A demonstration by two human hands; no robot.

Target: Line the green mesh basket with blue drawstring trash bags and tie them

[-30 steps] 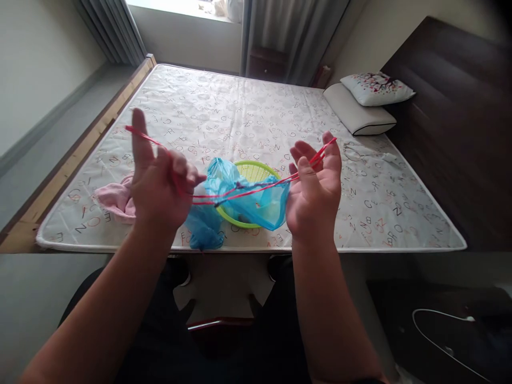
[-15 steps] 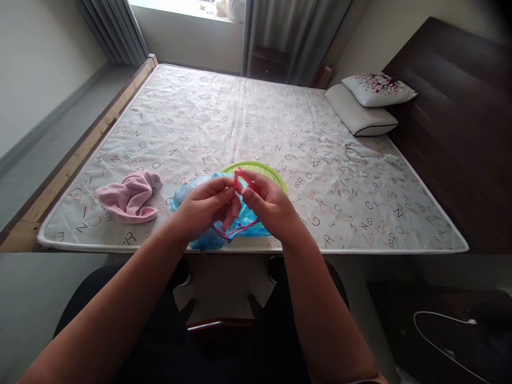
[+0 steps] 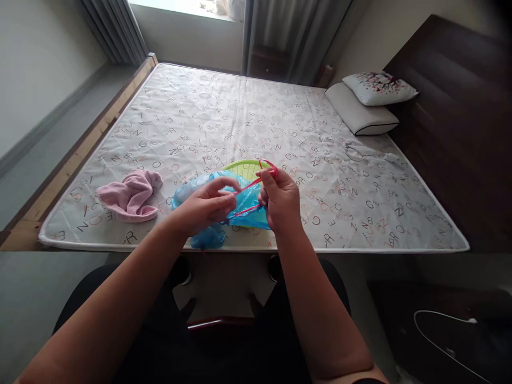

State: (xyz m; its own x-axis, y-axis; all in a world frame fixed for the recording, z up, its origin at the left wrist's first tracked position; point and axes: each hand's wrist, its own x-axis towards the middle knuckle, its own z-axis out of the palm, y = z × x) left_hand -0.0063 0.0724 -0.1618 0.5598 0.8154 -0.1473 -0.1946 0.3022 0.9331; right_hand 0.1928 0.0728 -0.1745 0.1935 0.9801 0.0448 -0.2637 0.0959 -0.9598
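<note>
A red string (image 3: 252, 184) runs stretched between my two hands, above the near edge of the mattress. My left hand (image 3: 208, 205) pinches it between thumb and fingers. My right hand (image 3: 282, 200) is closed on it, with a small loop standing up over the fingers. A second length of the string passes lower, beside the blue plastic bag (image 3: 246, 216). The bag lies crumpled below my hands, partly over a green basket (image 3: 244, 168). Both hands hide part of the bag and basket.
A pink cloth (image 3: 132, 196) lies to the left on the letter-printed mattress (image 3: 200, 117). At the far right are a flowered pillow (image 3: 378, 88), a plain pillow (image 3: 360, 113) and a thin cable (image 3: 356, 152). The dark headboard (image 3: 456, 117) stands on the right.
My hands have moved apart, the right one to the right. The red string, bunched at my fingertips before, is now drawn out between them.
</note>
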